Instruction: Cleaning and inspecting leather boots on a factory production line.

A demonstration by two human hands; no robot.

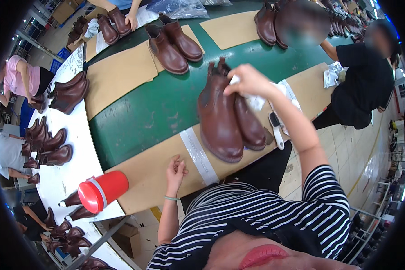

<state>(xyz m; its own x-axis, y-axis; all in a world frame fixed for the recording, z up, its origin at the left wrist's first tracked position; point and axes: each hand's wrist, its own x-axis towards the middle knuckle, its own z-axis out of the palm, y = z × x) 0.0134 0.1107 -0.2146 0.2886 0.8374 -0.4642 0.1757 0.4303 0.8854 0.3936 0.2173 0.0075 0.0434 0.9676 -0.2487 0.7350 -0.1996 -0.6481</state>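
Note:
A pair of dark brown ankle boots (220,121) lies on a cardboard sheet (148,171) on the green conveyor belt (162,108). My right hand (249,81) is raised over the boots' shaft tops, fingers closed on a white cloth (256,101) that hangs down beside the right boot. My left hand (175,171) rests on the cardboard near the belt's front edge, fingers loosely curled, holding nothing. A white-handled brush (276,130) lies right of the boots.
Another brown boot pair (173,42) stands further up the belt, more pairs beyond. A red bottle (102,191) lies on the white side table (76,135) among several boots. A person in black (360,85) stands right; other workers sit left.

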